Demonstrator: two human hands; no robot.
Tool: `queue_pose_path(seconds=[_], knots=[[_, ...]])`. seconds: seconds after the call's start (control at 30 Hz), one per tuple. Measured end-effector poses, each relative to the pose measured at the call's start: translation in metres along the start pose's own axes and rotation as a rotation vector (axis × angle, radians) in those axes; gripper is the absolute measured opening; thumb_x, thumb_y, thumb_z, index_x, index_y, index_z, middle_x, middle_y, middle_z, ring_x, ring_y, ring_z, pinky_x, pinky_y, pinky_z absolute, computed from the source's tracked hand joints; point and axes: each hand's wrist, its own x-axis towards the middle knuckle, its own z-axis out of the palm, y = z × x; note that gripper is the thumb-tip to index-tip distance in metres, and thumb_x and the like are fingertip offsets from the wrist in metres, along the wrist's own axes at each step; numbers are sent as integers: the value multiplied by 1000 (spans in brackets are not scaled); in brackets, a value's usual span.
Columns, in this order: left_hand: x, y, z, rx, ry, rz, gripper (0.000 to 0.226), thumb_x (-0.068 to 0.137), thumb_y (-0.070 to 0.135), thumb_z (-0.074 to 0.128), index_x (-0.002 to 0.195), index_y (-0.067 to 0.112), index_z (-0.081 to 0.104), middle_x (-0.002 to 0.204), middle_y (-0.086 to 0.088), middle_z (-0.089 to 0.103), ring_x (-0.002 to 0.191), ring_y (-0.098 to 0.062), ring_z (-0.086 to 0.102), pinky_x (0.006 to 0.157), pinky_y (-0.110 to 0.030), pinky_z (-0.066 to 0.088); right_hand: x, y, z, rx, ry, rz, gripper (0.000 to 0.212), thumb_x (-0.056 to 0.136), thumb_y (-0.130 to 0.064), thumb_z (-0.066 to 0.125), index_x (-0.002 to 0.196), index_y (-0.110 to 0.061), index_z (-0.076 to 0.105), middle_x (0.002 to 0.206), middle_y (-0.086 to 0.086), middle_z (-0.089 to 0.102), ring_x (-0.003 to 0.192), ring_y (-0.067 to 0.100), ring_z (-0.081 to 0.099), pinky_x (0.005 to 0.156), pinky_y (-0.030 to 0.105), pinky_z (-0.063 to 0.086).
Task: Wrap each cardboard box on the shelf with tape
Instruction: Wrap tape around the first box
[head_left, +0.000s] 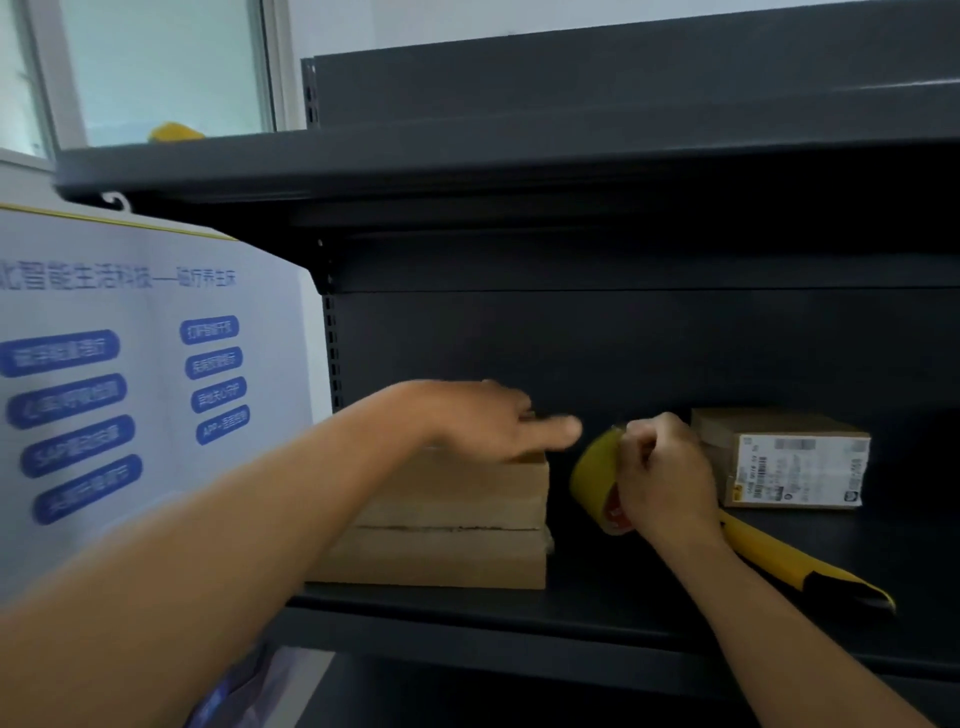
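At a dark metal shelf (519, 613), we reach in with both bare arms. Our left hand (483, 421) lies flat over the top of a stack of two cardboard boxes (452, 525), its fingers straight and relaxed, the forefinger pointing past the stack's right edge; whether the palm presses on the cardboard we cannot tell. Just right of the stack, our right hand (662, 478) is clenched around a roll of yellowish-brown tape (592, 480), held upright above the shelf board, the fingers curled over the roll's rim.

Right of the tape roll, and a little farther back on the same board, sits a third cardboard box (779, 457), smaller than the stacked pair, with a white shipping label (802, 470) on the face turned toward us; its print is too blurred to read. In front of that box, just right of the right wrist, a yellow tool with a black end (800, 566) lies on the board.

Left of the stack, beside the shelf's upright, hangs a pale blue poster (130, 389) with rounded blue buttons and Chinese lettering. A yellow object (174, 132) rests on the top board, above and left of the stack.
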Motion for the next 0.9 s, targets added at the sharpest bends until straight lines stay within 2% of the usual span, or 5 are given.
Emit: queue_pose_path(seconds=[0.07, 0.17, 0.53, 0.73, 0.9], knots=[[-21, -3, 17, 123, -21, -16, 101, 72, 85, 32, 152, 29, 5, 160, 3, 9, 146, -20, 13, 118, -44, 13, 0, -3, 4, -2, -29, -5, 3, 94, -18, 47, 92, -17, 50, 100, -2, 50, 88, 10, 47, 72, 21, 35], [-30, -8, 41, 172, 146, 51, 94, 82, 64, 54, 151, 31, 0, 160, 1, 8, 146, -20, 11, 118, -44, 15, 0, -7, 12, -4, -43, -7, 2, 94, -19, 49, 92, -17, 50, 101, -2, 53, 90, 11, 49, 75, 25, 38], [20, -43, 44, 154, 262, 84, 89, 83, 59, 57, 151, 30, 8, 158, -1, 20, 142, -20, 25, 115, -38, 23, 1, -5, 6, -79, -5, -35, 18, 93, -18, 47, 88, -34, 54, 101, -7, 47, 97, 16, 52, 82, 31, 42], [43, -62, 41, 127, 234, 71, 87, 83, 58, 57, 151, 33, 9, 157, 0, 19, 140, -21, 27, 114, -38, 23, 2, -3, -5, -180, -58, -23, 18, 94, -23, 44, 86, -35, 54, 102, -8, 44, 95, 17, 52, 69, 26, 35], [62, -73, 39, 120, 259, 80, 86, 80, 59, 58, 150, 34, 13, 151, 1, 24, 133, -23, 35, 110, -37, 29, 5, -3, -10, -236, -105, -2, 17, 94, -27, 43, 92, -37, 57, 106, -8, 45, 98, 17, 52, 73, 28, 39]])
